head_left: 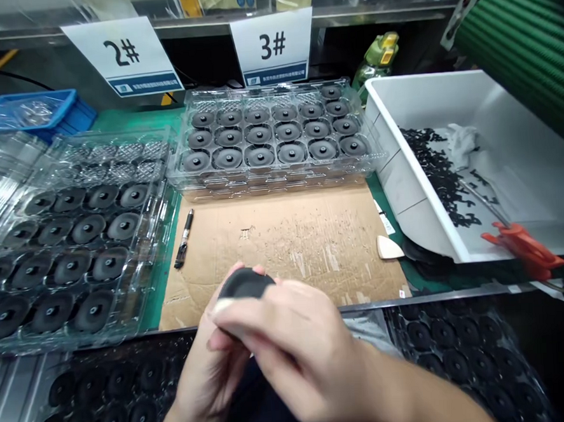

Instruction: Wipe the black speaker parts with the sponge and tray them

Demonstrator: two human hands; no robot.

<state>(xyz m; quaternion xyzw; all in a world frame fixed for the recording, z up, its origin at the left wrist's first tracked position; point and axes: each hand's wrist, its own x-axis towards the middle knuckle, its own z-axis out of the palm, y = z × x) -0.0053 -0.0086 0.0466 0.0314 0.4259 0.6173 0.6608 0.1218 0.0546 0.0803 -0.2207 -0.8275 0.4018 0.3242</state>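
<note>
A black round disc (245,283) is held low over the near edge of the cardboard, in front of my body. My left hand (211,349) is closed around its left side and underside. Across the disc's near side lies my right hand (304,343), its fingers bent and pressed together. Something pale shows at the right fingertips, but I cannot make out whether it is a separate piece. The right hand hides much of the disc's near side.
Clear trays of black discs stand at the back (259,155) and left (89,264). A pen (184,239) and a white wedge-shaped pad (389,248) lie on the cardboard (274,237). At right, a white bin (419,196) holds small black parts; orange-handled cutters (527,247) rest on its rim.
</note>
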